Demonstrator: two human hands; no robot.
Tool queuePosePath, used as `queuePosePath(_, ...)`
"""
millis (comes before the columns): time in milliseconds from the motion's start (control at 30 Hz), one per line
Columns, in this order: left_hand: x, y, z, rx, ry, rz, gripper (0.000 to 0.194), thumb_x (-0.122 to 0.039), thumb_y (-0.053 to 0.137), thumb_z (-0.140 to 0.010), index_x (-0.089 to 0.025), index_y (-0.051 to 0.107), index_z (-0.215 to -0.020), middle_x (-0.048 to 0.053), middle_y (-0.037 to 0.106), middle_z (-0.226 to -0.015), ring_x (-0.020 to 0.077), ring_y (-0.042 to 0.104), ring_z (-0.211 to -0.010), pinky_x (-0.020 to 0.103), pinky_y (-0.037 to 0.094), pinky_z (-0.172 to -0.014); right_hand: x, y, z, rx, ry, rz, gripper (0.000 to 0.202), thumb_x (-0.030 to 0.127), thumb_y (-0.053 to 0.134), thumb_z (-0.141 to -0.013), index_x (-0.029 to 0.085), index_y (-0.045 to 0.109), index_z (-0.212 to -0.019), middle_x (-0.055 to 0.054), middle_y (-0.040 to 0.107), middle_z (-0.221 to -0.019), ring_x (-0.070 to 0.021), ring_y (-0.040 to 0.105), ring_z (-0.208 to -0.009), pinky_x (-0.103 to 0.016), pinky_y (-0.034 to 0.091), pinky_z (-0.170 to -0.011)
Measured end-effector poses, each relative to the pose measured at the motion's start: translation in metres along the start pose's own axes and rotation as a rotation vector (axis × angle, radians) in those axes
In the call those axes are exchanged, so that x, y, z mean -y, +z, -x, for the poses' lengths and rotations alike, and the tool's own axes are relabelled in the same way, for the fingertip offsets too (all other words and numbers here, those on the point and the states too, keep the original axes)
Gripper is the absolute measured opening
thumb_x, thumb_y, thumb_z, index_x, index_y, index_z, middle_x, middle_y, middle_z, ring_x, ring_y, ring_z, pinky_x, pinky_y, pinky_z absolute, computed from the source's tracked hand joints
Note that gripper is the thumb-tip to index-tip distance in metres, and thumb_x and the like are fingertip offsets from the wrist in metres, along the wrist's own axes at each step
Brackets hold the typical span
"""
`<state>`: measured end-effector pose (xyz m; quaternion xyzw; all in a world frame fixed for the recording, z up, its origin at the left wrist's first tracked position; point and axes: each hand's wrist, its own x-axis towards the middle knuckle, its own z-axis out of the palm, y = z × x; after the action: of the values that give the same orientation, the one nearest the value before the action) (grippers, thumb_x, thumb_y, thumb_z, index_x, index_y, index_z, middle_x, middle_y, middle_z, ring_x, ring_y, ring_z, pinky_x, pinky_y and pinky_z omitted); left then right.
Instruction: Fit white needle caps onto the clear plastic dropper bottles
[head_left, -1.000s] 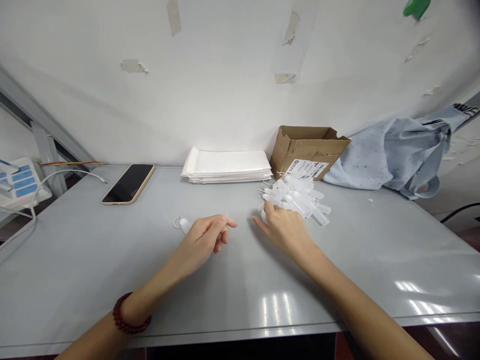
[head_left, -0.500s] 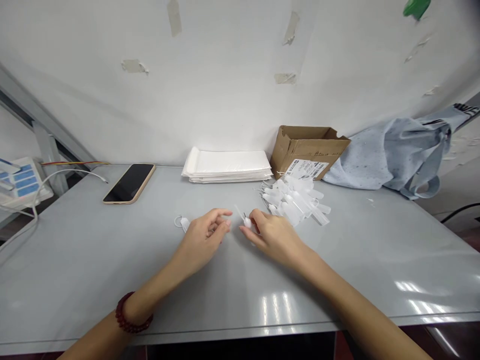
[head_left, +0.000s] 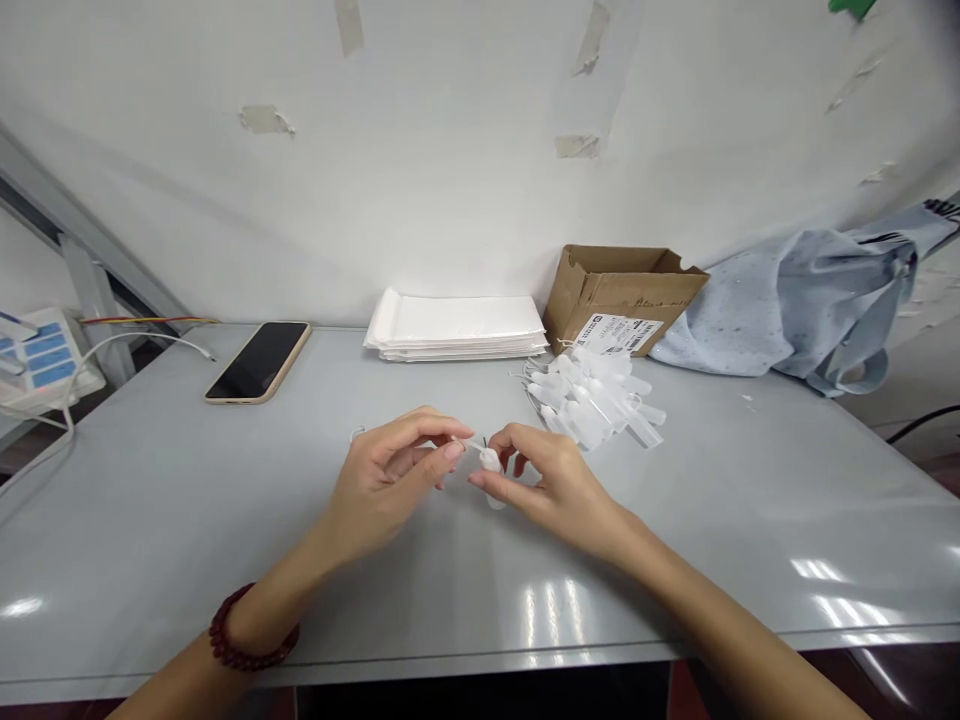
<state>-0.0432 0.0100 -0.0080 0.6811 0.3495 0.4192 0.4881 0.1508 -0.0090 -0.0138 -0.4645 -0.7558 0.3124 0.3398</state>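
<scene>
Between my hands is a small white plastic piece [head_left: 490,461] with a thin strip pointing left and a short dark bit on top. My right hand [head_left: 551,480] pinches its body between thumb and fingers. The fingertips of my left hand [head_left: 397,470] are closed on the thin strip. Just beyond my left hand a small loop [head_left: 357,432] shows, the rest of it hidden. Further right lies a pile of translucent white plastic pieces [head_left: 596,395] with thin loops.
A stack of white envelopes [head_left: 465,325] and an open cardboard box [head_left: 626,300] stand by the wall. A phone [head_left: 259,362] and a white cable [head_left: 150,337] lie at left. Light blue cloth [head_left: 780,300] rests at the back right of the grey table [head_left: 187,540].
My left hand has moved right and closed on the thin strip. The strip has tilted lower toward the left. The piece by my left hand is now mostly covered.
</scene>
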Motion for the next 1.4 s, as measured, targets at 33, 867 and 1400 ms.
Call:
queuePosePath(33, -0.002, -0.001, 0.0, -0.001, 0.016, 0.008, 0.013, -0.021, 0.057, -0.088, -0.02, 0.068, -0.094, 0.001, 0.06, -0.082, 0.0099, 0.054, -0.064, 0.023, 0.048, -0.059, 0.002, -0.001, 0.0, 0.032, 0.043, -0.093, 0.024, 0.039, 0.062, -0.084, 0.018, 0.054, -0.077, 0.001, 0.058, -0.069, -0.0111, 0.052, -0.062, -0.024, 0.042, -0.058)
queuePosePath(867, 0.003, -0.01, -0.001, 0.055, -0.051, 0.167, 0.01, -0.02, 0.064, -0.085, -0.024, 0.073, -0.082, -0.001, 0.065, -0.074, 0.0079, 0.055, -0.061, 0.021, 0.047, -0.059, 0.01, -0.004, 0.001, 0.342, 0.245, -0.528, 0.022, 0.037, 0.066, -0.081, 0.016, 0.062, -0.079, 0.0, 0.06, -0.072, -0.0078, 0.048, -0.061, -0.022, 0.039, -0.06)
queuePosePath(1400, -0.003, -0.008, -0.003, 0.165, -0.126, 0.183, 0.016, -0.022, 0.058, -0.089, -0.02, 0.069, -0.078, -0.003, 0.062, -0.07, 0.0057, 0.052, -0.06, 0.017, 0.045, -0.06, 0.01, -0.006, 0.002, 0.33, 0.197, -0.527, 0.02, 0.035, 0.065, -0.082, 0.016, 0.068, -0.087, -0.001, 0.064, -0.078, -0.0093, 0.053, -0.065, -0.024, 0.043, -0.065)
